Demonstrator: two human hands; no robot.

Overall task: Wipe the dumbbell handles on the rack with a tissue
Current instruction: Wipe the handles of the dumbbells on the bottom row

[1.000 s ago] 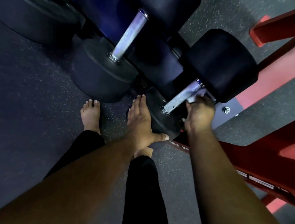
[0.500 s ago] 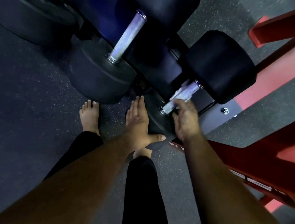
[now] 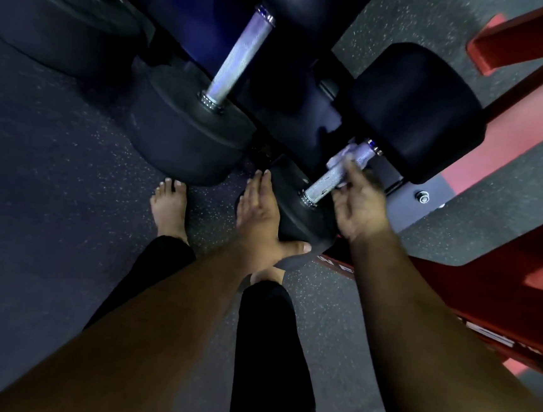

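The rack (image 3: pixel 310 87) is sitting mostly in shadow, its frame hard to make out. On it, the nearest dumbbell (image 3: pixel 413 109) is lying with its handle (image 3: pixel 326 181) partly hidden. The left hand (image 3: pixel 259 214) is resting flat, fingers straight, against that dumbbell's near head. The right hand (image 3: pixel 360 207) is blurred, its fingers seemingly pressing a crumpled tissue (image 3: pixel 346 158) onto the handle's far end.

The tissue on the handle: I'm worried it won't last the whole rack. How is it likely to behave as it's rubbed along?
The tissue looks crumpled and limp, so it probably bunches rather than slides flat. The dumbbell handle looks knurled, so it may snag and shred thin paper. The right hand holds it only by the fingertips, so it could slip free.
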